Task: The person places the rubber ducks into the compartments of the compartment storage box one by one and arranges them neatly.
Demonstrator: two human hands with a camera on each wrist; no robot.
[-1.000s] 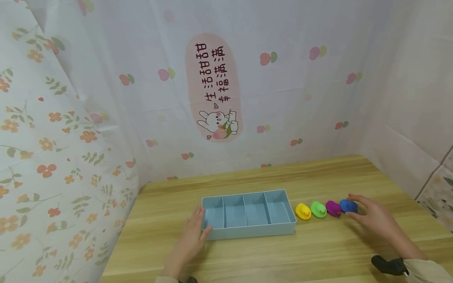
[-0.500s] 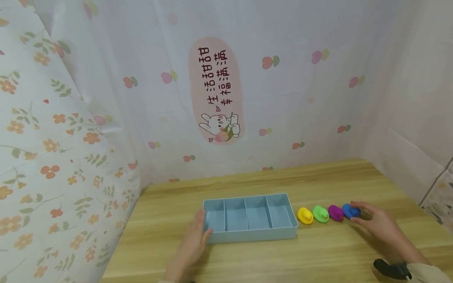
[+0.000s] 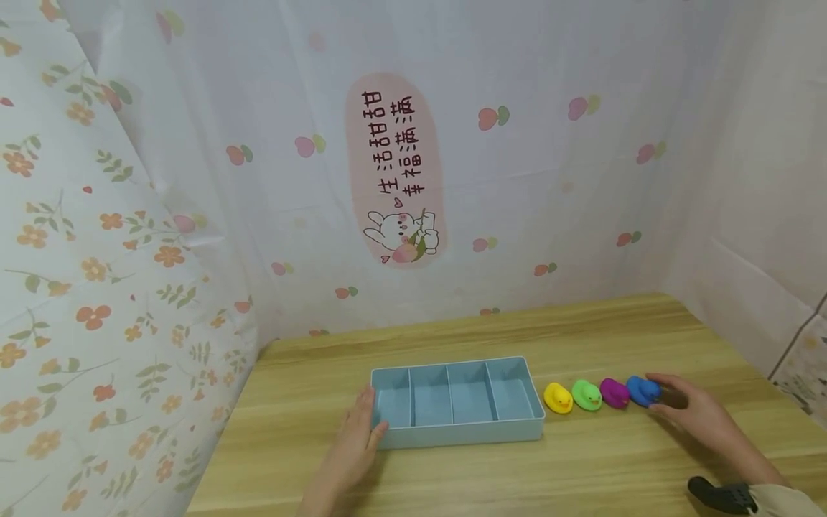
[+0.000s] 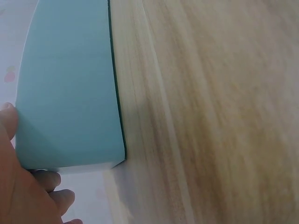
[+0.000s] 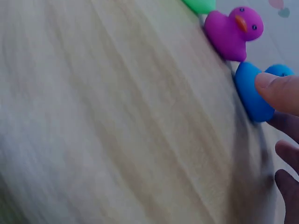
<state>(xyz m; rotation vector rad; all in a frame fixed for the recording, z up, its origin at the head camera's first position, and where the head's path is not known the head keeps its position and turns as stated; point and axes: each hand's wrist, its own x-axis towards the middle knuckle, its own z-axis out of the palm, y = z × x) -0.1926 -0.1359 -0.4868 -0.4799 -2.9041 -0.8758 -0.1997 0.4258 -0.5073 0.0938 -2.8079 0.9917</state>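
A pale blue box (image 3: 461,435) with several compartments, none of which hold anything, lies on the table. My left hand (image 3: 349,438) holds its left end, thumb at the near corner and fingers along the end wall; the left wrist view shows the box's side (image 4: 70,93) beside the thumb. To the box's right, a yellow duck (image 3: 558,398), a green duck (image 3: 586,396), a purple duck (image 3: 614,393) and a blue duck (image 3: 643,391) stand in a row. My right hand (image 3: 701,416) pinches the blue duck, its thumb (image 5: 280,93) on the duck's side in the right wrist view.
The wood-grain table (image 3: 465,481) ends at a printed curtain (image 3: 536,194) behind it. A flowered cloth (image 3: 116,323) hangs at the left. Below my right hand, a black strap (image 3: 720,495) is around the wrist.
The head view has tilted slightly, so everything sits a little lower. More of the blue duck shows between my right thumb and fingers. My left hand stays at the box.
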